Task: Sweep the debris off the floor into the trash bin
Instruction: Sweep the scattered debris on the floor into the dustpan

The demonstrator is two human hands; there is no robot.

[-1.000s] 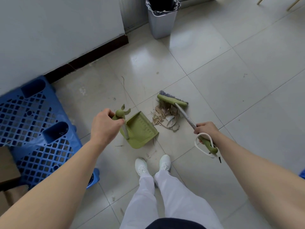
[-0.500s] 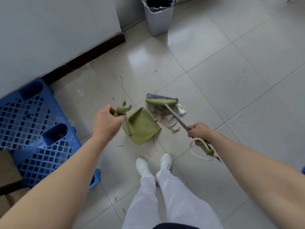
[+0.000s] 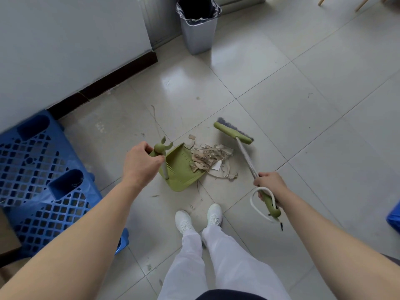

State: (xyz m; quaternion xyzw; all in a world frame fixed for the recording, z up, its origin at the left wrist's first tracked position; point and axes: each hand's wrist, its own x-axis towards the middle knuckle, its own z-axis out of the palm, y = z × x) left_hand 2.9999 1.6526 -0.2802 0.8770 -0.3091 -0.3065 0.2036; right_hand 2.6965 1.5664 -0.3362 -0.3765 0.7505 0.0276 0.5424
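Note:
A green dustpan (image 3: 180, 174) stands on the tiled floor, its mouth facing right. My left hand (image 3: 141, 163) grips the top of its upright handle. Torn brown and white paper debris (image 3: 207, 158) lies at the pan's lip and partly on it. My right hand (image 3: 269, 184) grips the handle of a green broom (image 3: 233, 133), whose head with grey bristles sits on the floor just beyond and right of the debris. A white cord loop hangs from the handle's end. The grey trash bin (image 3: 198, 29) with a dark liner stands by the far wall.
A blue plastic pallet (image 3: 41, 182) lies on the floor at my left, with cardboard at its near edge. My white shoes (image 3: 199, 217) stand just behind the dustpan. A wall with a dark skirting runs along the left. Small scraps dot the tiles near my feet.
The broom head has swung away from the dustpan to the right of the debris. The debris now lies against and partly on the dustpan's lip. My left hand kept hold of the dustpan.

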